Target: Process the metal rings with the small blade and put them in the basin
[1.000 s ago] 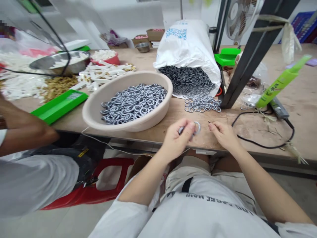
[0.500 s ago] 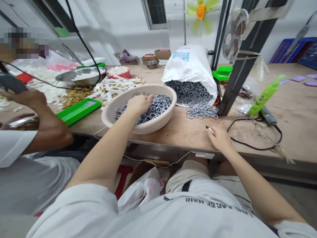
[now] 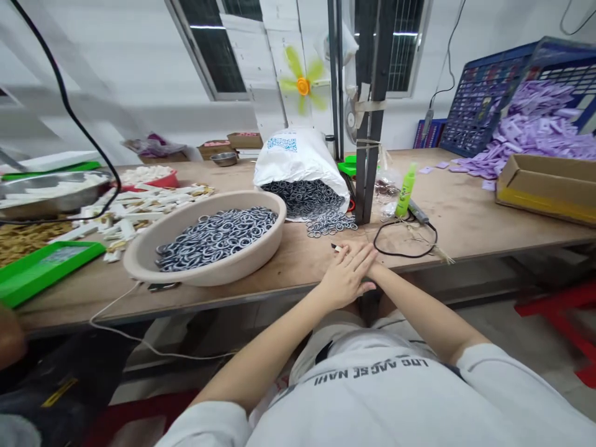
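My left hand (image 3: 347, 274) lies flat with fingers stretched out over my right hand (image 3: 376, 268) at the table's front edge. Most of the right hand's fingers are covered. A small black-tipped tool (image 3: 336, 248) with a pale handle sticks out past the fingers on the left, gripped by the right hand; its exact kind is too small to make out. To the left stands a beige basin (image 3: 205, 276) filled with grey rings (image 3: 223, 239). Behind the hands, more loose rings (image 3: 328, 225) spill from a white sack (image 3: 298, 155) lying on its side.
A dark metal post (image 3: 367, 143) rises beside the sack. A green bottle (image 3: 406, 191) and a looped black cable (image 3: 404, 256) lie right of it. At far right are a blue crate (image 3: 484, 99), purple pieces and a cardboard box (image 3: 549, 192). A green tray (image 3: 46, 270) sits left.
My left hand has left the rings in the basin and moved right onto my right hand. The view has turned right, bringing in the crate of purple pieces; the co-worker is mostly out of view.
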Motion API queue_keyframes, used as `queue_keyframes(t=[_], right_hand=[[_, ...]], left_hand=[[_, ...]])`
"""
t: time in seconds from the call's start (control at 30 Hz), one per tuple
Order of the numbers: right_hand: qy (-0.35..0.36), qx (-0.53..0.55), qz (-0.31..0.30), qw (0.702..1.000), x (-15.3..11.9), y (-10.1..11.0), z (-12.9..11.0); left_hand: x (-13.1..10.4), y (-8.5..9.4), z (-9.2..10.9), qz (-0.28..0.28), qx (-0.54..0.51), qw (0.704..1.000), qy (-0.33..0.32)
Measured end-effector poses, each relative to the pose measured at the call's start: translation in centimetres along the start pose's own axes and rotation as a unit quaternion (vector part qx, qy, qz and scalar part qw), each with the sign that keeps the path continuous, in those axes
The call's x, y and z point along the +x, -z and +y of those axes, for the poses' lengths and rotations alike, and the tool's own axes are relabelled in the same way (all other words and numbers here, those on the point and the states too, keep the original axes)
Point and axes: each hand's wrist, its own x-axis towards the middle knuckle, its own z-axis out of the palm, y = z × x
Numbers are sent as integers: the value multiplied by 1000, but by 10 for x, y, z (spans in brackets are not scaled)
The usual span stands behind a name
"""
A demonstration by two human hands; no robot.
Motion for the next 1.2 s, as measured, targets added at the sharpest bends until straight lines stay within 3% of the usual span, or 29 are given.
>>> queue_keyframes(t=[0.1,0.2,0.3,0.37,0.47,0.57,1.2], right_hand=[[-41,-7,-3,999,6,14,0],[-76,-25,-1,997,17,26,3],[-97,-45,8,994,22,25,11],[-104,-54,13,993,19,18,17],[-108,-59,25,992,10,6,27],[-105,-58,38,992,5,1,34],[-55,89,157,982,3,-8,50]], left_hand=[[-5,-20,-3,25,15,996,79],[-23,-20,-30,35,50,983,176],[-40,-22,-51,27,64,977,201],[-46,-29,-60,-4,50,973,224],[-46,-45,-71,-96,-4,957,275],[-44,-56,-77,-134,-29,949,283],[-49,-65,-80,-104,27,956,274]])
